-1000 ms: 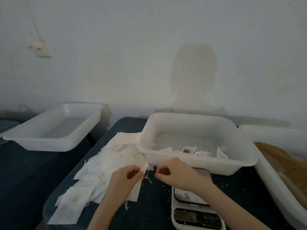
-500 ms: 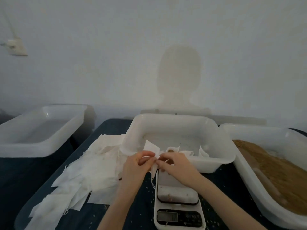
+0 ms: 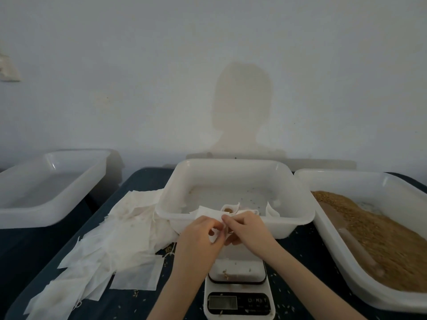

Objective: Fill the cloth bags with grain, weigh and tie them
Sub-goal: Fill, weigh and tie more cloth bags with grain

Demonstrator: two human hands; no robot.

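Hands: while both meet at centre frame, the left hand [image 3: 200, 236] and right hand [image 3: 246, 229] each pinch one small cloth bag [image 3: 209, 214] between curled fingers.
Bag: held above the scale [image 3: 239, 289], just in front of the middle tub's [image 3: 233, 167] near rim.
Middle tub: a few more bags [image 3: 230, 208] lie inside, one showing grain.
Spare bags: a loose heap [image 3: 111, 245] spreads over the dark bench [image 3: 143, 183], lower left.
Grain: a brown mound [image 3: 379, 236] fills the right tub [image 3: 346, 179].
Left tub: a white tub [image 3: 46, 188] sits at left.
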